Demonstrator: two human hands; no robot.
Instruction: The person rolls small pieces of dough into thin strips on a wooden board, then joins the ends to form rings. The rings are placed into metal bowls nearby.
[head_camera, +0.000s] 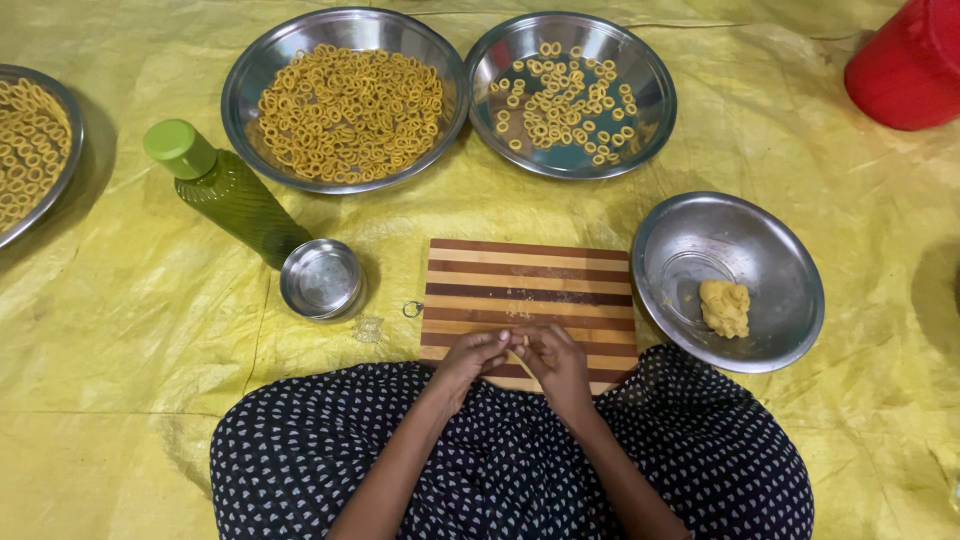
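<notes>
My left hand (472, 356) and my right hand (556, 362) meet fingertip to fingertip over the near edge of a striped wooden cutting board (528, 285). Between the fingers they pinch a small bit of yellow dough, mostly hidden by the fingers. A steel bowl (728, 280) to the right of the board holds a lump of yellow dough (725, 307). At the back, a wide steel plate (345, 97) is piled with yellow dough rings, and a second steel plate (571, 93) beside it has a thinner scatter of rings.
A green bottle (222, 188) lies tilted left of the board beside a small steel cup (321, 279). Another plate of rings (32, 145) sits at the far left edge. A red container (908, 64) stands at the top right. A yellow sheet (120, 330) covers the floor.
</notes>
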